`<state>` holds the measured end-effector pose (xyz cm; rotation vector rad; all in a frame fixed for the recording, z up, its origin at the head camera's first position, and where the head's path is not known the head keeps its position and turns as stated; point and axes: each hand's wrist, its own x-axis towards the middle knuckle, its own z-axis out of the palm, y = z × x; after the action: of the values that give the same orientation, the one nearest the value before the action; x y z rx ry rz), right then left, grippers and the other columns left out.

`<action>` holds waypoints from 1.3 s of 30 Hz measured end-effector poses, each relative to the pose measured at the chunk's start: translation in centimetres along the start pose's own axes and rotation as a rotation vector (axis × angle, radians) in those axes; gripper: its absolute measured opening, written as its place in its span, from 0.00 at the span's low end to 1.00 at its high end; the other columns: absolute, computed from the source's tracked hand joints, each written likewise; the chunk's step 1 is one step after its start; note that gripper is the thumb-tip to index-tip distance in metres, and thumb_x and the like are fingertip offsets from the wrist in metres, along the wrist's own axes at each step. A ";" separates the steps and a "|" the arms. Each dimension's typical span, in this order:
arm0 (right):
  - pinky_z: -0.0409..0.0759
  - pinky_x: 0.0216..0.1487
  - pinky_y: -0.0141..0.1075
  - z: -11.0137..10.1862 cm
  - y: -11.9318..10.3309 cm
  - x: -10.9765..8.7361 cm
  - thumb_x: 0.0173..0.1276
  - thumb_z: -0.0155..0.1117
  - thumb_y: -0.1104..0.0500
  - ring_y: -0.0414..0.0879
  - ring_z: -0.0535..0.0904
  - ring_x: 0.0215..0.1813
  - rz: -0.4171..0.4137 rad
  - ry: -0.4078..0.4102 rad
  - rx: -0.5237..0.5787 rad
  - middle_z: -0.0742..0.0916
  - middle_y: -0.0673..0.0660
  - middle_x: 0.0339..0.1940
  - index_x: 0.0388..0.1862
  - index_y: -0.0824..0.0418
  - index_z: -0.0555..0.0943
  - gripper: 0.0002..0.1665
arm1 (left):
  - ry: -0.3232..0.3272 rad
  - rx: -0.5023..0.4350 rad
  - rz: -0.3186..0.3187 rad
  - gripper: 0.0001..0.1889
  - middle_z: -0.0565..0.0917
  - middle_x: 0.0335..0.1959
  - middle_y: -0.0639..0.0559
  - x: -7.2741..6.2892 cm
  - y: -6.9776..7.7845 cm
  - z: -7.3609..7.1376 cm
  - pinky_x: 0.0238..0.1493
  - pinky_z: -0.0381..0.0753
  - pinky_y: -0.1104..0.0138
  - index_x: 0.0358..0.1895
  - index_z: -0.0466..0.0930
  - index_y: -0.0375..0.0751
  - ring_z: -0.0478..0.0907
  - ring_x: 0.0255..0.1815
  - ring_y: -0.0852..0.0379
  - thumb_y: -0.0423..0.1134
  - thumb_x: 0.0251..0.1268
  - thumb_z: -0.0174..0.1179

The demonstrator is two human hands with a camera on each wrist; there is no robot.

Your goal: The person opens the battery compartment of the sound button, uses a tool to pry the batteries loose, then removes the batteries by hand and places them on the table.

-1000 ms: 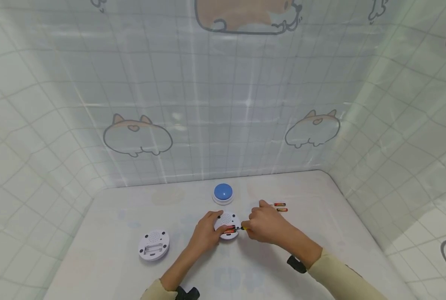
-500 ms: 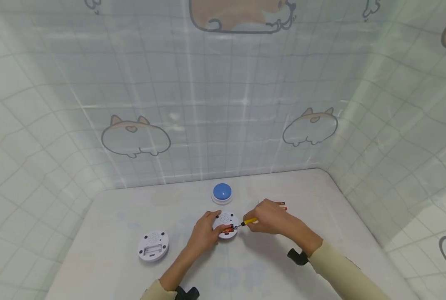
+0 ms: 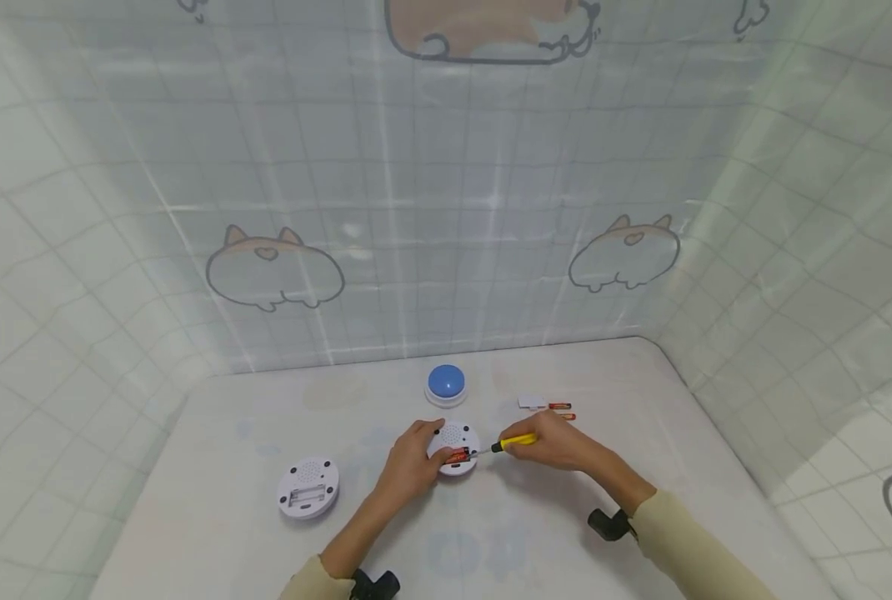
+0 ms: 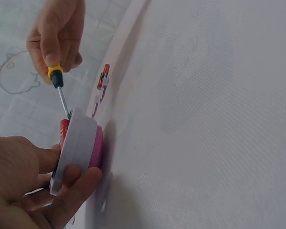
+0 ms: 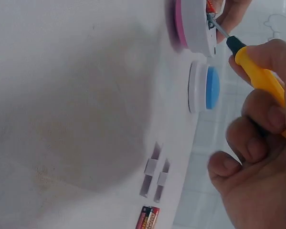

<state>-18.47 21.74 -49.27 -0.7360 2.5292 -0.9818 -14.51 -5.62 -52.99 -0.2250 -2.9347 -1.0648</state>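
Observation:
My left hand (image 3: 408,462) grips a round white push-button device (image 3: 452,435), its speaker holes and battery compartment facing up. Its pink button side (image 4: 98,147) faces the table in the left wrist view. Red batteries (image 3: 458,455) lie in the compartment, with my left thumb on them. From the right, my right hand (image 3: 554,442) holds a screwdriver (image 3: 519,439) by its yellow handle, thumb laid along it. The screwdriver's metal shaft (image 5: 221,28) reaches the compartment's right end, its tip right at a metal contact beside a battery end.
Behind the held device stands a blue-topped button (image 3: 446,382). To the left, a second white device (image 3: 308,488) lies with its battery slot uncovered. White battery covers (image 5: 152,168) and loose red batteries (image 3: 559,406) lie behind my right hand. A patterned curtain (image 3: 446,208) surrounds the table.
My right hand has drawn back to the right and tilted, showing more of the yellow handle and uncovering the white cover. The tip stays at the batteries' end; my left hand keeps its hold.

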 end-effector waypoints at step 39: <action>0.69 0.42 0.40 0.3 -6.6 -0.5 0.60 0.74 0.45 0.38 0.70 0.27 -0.232 0.091 -0.871 0.86 0.39 0.22 0.45 0.37 0.90 0.13 | -0.009 0.002 0.016 0.28 0.80 0.60 0.45 -0.1 0.3 -0.4 0.61 0.77 0.51 0.68 0.76 0.42 0.78 0.59 0.47 0.45 0.66 0.68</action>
<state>-15.68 17.69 -44.80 -1.2430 2.9666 0.1085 -14.41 -5.63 -52.46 -0.2541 -2.9362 -1.0621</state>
